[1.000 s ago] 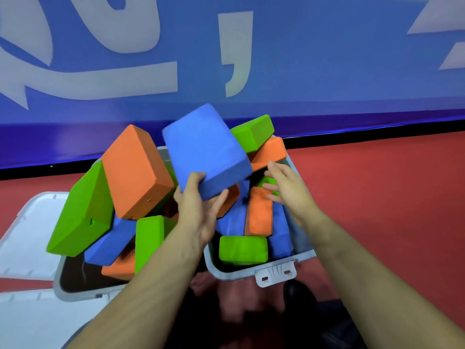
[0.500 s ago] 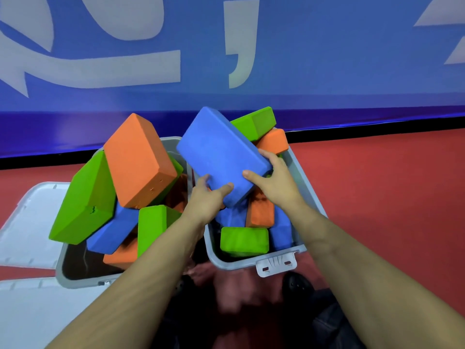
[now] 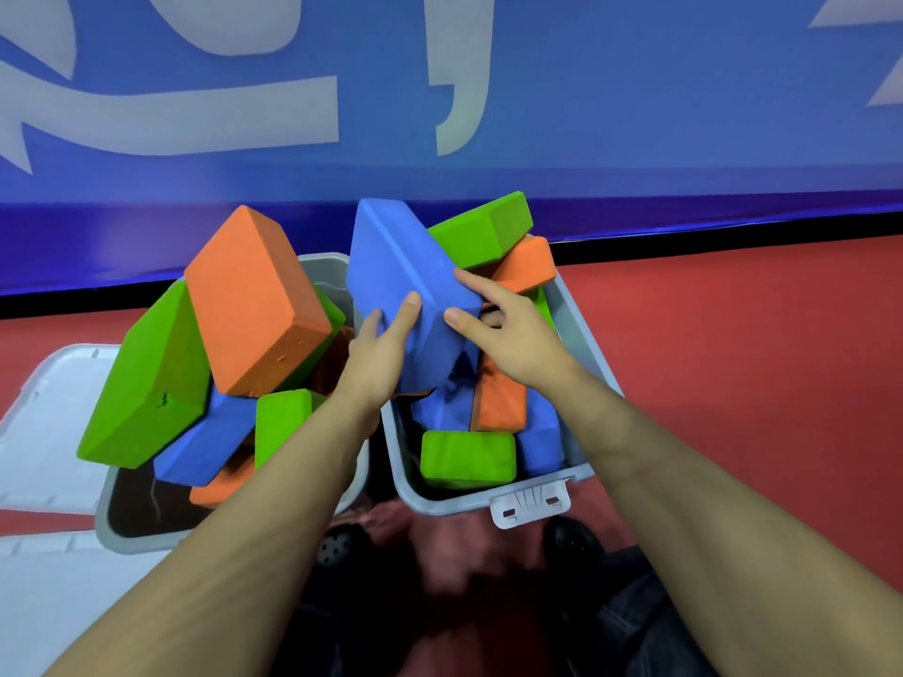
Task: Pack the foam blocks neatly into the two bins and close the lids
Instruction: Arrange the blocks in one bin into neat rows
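Two grey bins stand side by side on the red floor, both open. The left bin [image 3: 113,522] overflows with a big orange block [image 3: 249,300], a green block [image 3: 146,383] and a blue one [image 3: 205,442]. The right bin [image 3: 579,329] holds several orange, green and blue blocks on end. Over the right bin's left side, a large blue block [image 3: 405,280] is tilted on edge. My left hand [image 3: 383,342] grips its near left face. My right hand [image 3: 508,329] holds its right edge.
A white lid [image 3: 44,422] lies open on the floor left of the left bin. The right bin's latch [image 3: 530,503] faces me. A blue banner wall [image 3: 635,114] runs close behind the bins. My shoes [image 3: 571,542] are just below the bins.
The big blue block has turned from flat-ish to up on edge and come down toward the right bin. My right hand left the blocks in the bin and took hold of it.
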